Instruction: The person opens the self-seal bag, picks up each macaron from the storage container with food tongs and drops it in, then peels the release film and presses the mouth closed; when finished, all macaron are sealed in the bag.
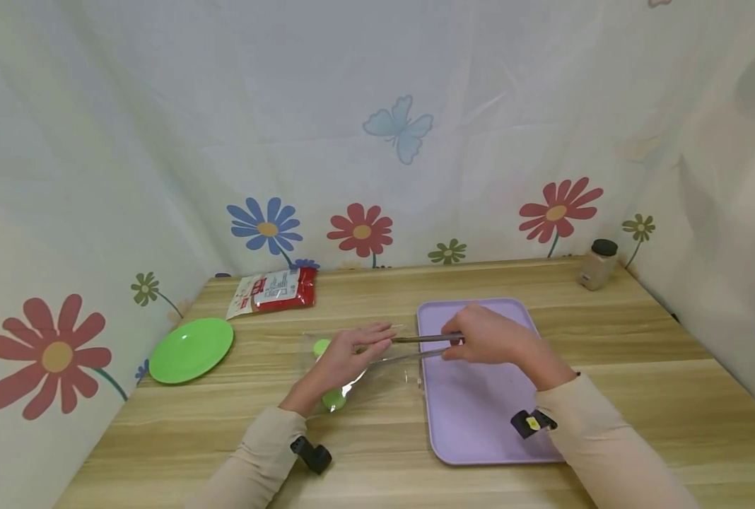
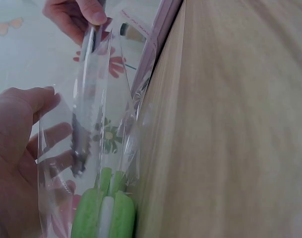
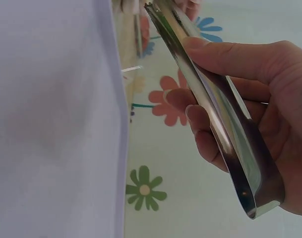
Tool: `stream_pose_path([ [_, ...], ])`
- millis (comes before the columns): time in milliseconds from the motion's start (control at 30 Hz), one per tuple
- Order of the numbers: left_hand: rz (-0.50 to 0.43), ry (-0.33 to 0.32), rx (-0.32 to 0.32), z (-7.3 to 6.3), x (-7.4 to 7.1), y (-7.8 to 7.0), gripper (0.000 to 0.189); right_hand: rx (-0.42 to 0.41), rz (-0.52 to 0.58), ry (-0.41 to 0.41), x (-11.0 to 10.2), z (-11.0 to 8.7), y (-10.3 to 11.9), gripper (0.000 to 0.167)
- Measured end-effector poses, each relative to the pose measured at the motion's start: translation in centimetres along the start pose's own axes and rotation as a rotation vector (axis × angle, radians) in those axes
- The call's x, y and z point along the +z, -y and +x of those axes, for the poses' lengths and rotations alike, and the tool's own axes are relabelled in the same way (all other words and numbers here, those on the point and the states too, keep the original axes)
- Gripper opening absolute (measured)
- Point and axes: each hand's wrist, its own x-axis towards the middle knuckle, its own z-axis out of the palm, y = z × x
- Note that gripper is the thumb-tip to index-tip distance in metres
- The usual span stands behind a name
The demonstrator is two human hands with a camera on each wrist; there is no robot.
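Observation:
My right hand grips a pair of metal tongs near the bent end, above the lilac tray. The tongs' serrated tips reach left into a clear plastic bag, which lies beside the tray. Green macaron-like pieces with a white layer sit low in that bag, below the tips and apart from them. With fingers extended over the bag, my left hand holds its film near the edge; some fingers show through the plastic in the left wrist view.
The lilac tray lies right of the bag. A green plate stands at the left, with a red and white packet behind it. A jar with a black lid is at the back right. A flowered cloth hangs behind the wooden table.

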Motion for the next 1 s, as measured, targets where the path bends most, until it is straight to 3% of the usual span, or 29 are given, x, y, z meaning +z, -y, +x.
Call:
stream_pose_path([
  [300, 0.017, -0.011, 0.016, 0.2, -0.1, -0.2, 0.035, 0.079, 0.044, -0.008, -2.5, -3.2, -1.0, 0.011],
  [533, 0.028, -0.019, 0.011, 0.2, -0.1, -0.2, 0.032, 0.146, 0.135, -0.014, -3.5, -6.5, -4.1, 0.006],
  [767, 0.042, -0.011, -0.020, 0.2, -0.2, -0.4, 0.032, 0.249, 0.015, -0.212, -5.7, -10.2, -7.7, 0.011],
  [1000, 0.031, -0.002, -0.052, 0.0, 0.1, -0.4, 0.032, 0.391, -0.027, -0.197, -6.2, -12.8, -11.4, 0.020],
])
